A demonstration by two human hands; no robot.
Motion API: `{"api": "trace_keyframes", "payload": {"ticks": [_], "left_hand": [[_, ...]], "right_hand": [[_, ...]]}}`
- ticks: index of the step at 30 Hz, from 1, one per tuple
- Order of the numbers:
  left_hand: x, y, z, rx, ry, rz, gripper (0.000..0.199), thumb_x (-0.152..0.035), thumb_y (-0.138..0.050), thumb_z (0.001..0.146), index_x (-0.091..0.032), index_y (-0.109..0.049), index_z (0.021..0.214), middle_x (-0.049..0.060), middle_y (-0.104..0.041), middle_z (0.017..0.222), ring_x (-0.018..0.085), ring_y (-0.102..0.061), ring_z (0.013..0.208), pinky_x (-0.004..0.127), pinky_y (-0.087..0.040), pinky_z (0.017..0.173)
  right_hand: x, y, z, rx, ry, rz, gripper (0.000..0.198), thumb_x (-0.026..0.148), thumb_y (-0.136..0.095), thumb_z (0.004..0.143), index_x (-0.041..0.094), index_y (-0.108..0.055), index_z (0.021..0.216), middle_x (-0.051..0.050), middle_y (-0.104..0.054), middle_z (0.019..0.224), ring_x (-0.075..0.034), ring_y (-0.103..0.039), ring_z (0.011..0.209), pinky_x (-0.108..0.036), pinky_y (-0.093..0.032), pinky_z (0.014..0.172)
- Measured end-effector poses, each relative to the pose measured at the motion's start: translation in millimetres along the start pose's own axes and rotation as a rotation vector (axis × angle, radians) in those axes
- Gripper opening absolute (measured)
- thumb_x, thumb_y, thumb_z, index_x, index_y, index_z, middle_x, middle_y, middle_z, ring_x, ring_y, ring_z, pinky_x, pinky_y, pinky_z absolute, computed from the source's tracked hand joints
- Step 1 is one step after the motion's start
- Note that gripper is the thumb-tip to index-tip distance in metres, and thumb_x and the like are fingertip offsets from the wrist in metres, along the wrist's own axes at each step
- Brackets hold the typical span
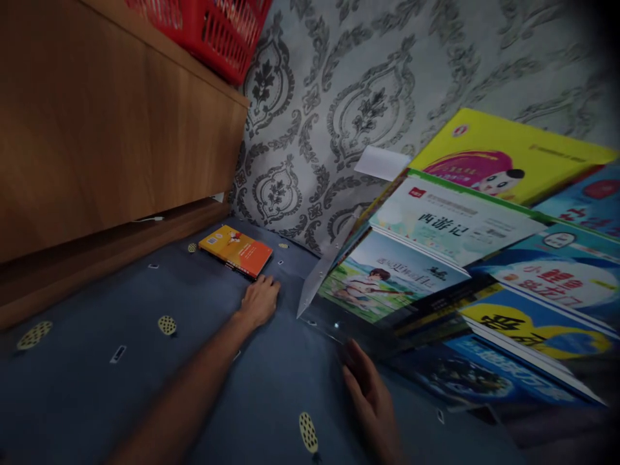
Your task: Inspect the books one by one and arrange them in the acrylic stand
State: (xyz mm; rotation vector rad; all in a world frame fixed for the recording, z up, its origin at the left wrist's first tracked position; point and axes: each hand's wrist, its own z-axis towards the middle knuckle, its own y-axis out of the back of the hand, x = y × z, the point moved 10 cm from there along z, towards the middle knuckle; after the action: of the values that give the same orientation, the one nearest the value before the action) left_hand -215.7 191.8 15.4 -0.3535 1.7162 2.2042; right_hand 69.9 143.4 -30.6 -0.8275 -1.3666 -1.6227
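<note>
My left hand [261, 301] is at the near corner of a small stack of orange and yellow books [237, 250] lying on the dark blue patterned sheet [145, 368]. Its fingers are loosely bent, their tips partly hidden, and no held object shows. Whether it touches the books I cannot tell. Closer to me, my right hand [371, 400] is open, thumb and fingers apart, beside the lower front edge of a clear book rack [314, 284]. Tilted books stand in the rack in rows, among them a yellow one [513, 155], a pale one [455, 216] and a green-landscape one [382, 274].
A wooden cabinet [121, 123] runs along the left, with a red plastic basket [227, 35] on top. Grey damask wallpaper [372, 103] covers the wall behind. A white sheet or panel [382, 163] juts out behind the rack.
</note>
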Motion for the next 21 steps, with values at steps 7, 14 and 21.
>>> {"api": "trace_keyframes", "payload": {"ticks": [7,14,21], "left_hand": [[0,-1,0,0.002,-0.017,0.076,0.031,-0.012,-0.041,0.096,-0.02,-0.067,0.111,0.012,-0.066,0.117,0.027,-0.057,0.114,0.036,-0.052,0.088],[2,0,-2,-0.021,-0.054,0.072,0.032,-0.013,-0.04,0.096,-0.018,-0.066,0.113,0.015,-0.068,0.116,0.029,-0.061,0.115,0.04,-0.053,0.093],[-17,72,4,-0.422,-0.094,-0.5,0.036,-0.032,-0.041,0.101,-0.018,-0.06,0.128,0.012,-0.072,0.121,0.023,-0.068,0.112,0.039,-0.054,0.099]], "right_hand": [[11,-1,-5,-0.009,0.022,-0.01,0.071,0.063,-0.062,0.086,0.023,-0.055,0.144,-0.016,-0.051,0.154,-0.035,-0.057,0.134,-0.053,-0.049,0.11],[55,4,-13,-0.076,0.253,-0.099,0.057,0.047,-0.052,0.097,0.023,-0.049,0.149,-0.013,-0.05,0.155,-0.029,-0.051,0.141,-0.049,-0.048,0.111],[133,47,6,-0.305,0.507,0.002,0.062,0.038,-0.049,0.1,0.02,-0.033,0.158,-0.015,-0.042,0.16,-0.029,-0.041,0.148,-0.052,-0.04,0.118]]}}
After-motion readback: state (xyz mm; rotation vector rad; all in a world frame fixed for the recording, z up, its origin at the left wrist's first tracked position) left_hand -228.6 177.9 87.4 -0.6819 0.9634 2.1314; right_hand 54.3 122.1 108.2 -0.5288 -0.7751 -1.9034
